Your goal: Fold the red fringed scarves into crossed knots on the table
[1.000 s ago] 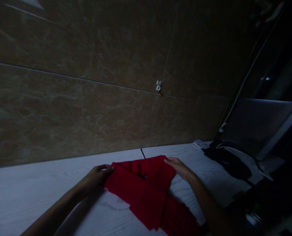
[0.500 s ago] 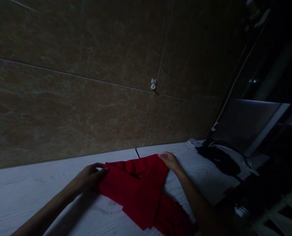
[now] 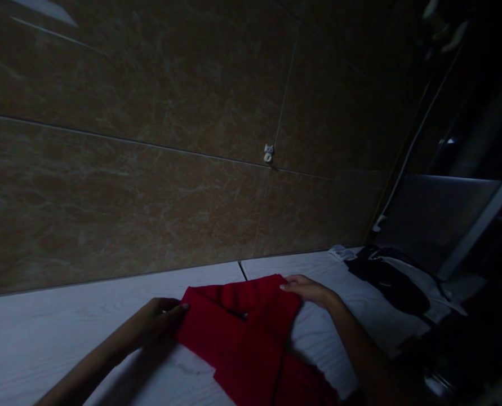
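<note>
A red scarf lies folded across itself on the white wood-grain surface, with a small gap between its crossed parts. Its lower end runs out of the frame and looks fringed or ribbed, though the dim light blurs it. My left hand pinches the scarf's left corner between thumb and fingers. At the upper right corner, my right hand grips the edge, thumb on top. The fingers beneath the cloth are partly hidden.
A brown marble-patterned tiled wall rises behind the white surface. On it hangs a small white cat-shaped hook. Dark and white cloth items lie at the right, near a grey panel and a white cable.
The view has shifted slightly, so everything sits lower and a little to the right. My right thumb now lies over the scarf's corner; both hands keep their hold.
</note>
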The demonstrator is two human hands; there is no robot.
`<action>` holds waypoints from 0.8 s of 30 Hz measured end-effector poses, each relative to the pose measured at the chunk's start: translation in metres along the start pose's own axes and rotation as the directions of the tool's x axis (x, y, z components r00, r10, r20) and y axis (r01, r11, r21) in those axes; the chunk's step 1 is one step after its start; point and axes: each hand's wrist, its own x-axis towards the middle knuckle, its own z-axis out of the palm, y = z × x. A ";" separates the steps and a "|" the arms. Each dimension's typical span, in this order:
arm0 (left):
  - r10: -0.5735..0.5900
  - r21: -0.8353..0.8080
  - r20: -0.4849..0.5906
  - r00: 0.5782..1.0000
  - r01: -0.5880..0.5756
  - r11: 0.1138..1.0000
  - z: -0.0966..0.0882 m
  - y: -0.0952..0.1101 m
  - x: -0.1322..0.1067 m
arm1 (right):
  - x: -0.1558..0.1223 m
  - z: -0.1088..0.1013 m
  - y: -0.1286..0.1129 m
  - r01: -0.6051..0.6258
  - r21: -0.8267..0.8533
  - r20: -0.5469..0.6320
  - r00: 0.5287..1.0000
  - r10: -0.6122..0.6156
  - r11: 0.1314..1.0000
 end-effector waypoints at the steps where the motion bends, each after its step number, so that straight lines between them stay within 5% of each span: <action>1: 0.021 0.002 0.008 1.000 -0.021 1.000 0.002 -0.001 0.001 | -0.001 -0.003 0.001 0.001 -0.002 -0.013 1.000 -0.001 1.000; 6: 0.099 0.136 0.009 0.995 -0.100 0.986 0.041 0.021 0.030 | 0.004 -0.033 0.000 -0.020 -0.131 -0.211 0.977 -0.008 0.991; 9: 0.093 0.272 -0.021 0.995 -0.084 0.959 0.075 0.052 0.054 | -0.001 -0.052 -0.006 -0.060 -0.283 -0.399 0.915 -0.060 0.957; 13: 0.114 0.250 -0.036 0.993 -0.101 0.963 0.096 0.067 0.062 | -0.035 -0.039 -0.009 0.001 -0.476 -0.470 0.845 -0.256 0.879; 16: 0.209 0.152 -0.044 0.977 -0.200 0.968 0.084 0.047 0.047 | -0.067 0.003 0.001 0.077 -0.611 -0.342 0.872 -0.351 0.788; 19: 0.243 0.059 -0.105 0.964 -0.238 0.970 0.055 0.025 0.021 | -0.085 0.042 0.010 0.029 -0.784 -0.228 0.916 -0.331 0.620; 24: 0.109 0.001 -0.270 0.957 -0.112 0.994 -0.020 -0.001 -0.046 | -0.076 0.048 0.018 -0.057 -0.851 -0.217 0.944 -0.250 0.523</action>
